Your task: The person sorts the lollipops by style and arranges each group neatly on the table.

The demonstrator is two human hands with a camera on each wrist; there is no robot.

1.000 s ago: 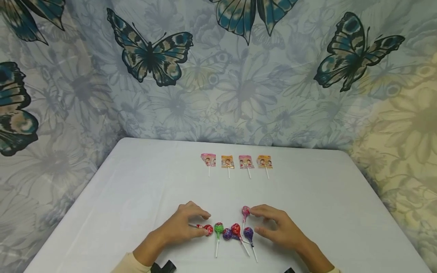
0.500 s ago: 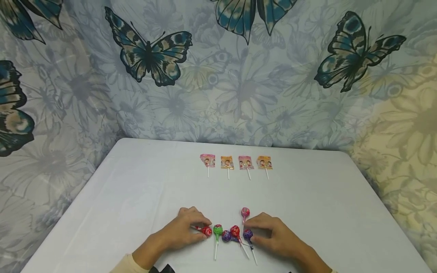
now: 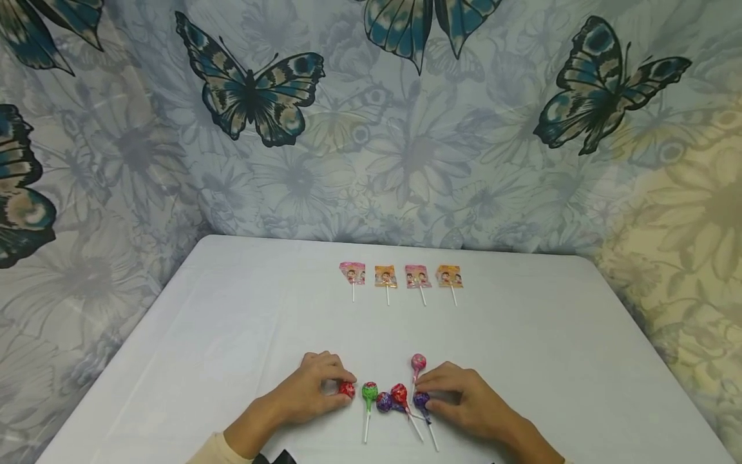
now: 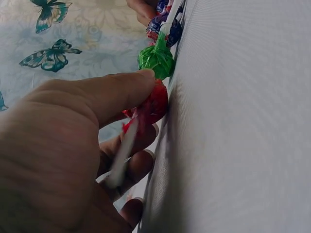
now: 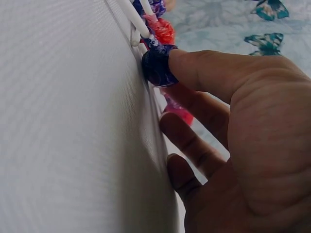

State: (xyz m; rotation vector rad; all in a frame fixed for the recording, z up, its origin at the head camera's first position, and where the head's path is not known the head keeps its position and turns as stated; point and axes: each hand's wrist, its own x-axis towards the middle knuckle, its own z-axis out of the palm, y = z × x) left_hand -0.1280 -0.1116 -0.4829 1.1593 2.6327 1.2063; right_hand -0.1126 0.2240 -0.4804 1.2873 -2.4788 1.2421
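Observation:
My left hand (image 3: 315,390) pinches a red-wrapped lollipop (image 3: 347,389) by its head, thumb on the near side. In the left wrist view its white stick (image 4: 124,158) points back toward the palm. On the other side, the thumb and forefinger of my right hand (image 3: 472,399) grip the head of a dark purple lollipop (image 5: 158,68), whose stick points toward the front edge. Between the hands lie a green lollipop (image 3: 370,390), another purple one (image 3: 384,402) and a second red one (image 3: 399,392). A pink lollipop (image 3: 418,362) lies just beyond the right fingertips, its stick partly hidden.
Toward the back of the white table (image 3: 203,335) lies a row of flat-wrapped lollipops, with a pink packet (image 3: 353,272) at its left end and an orange packet (image 3: 449,276) at its right. Butterfly-patterned cloth (image 3: 406,161) hangs behind.
My right hand has come down and left from beside the pink lollipop to grip the purple one. The left fingers have closed in on the red lollipop, which has shifted slightly left.

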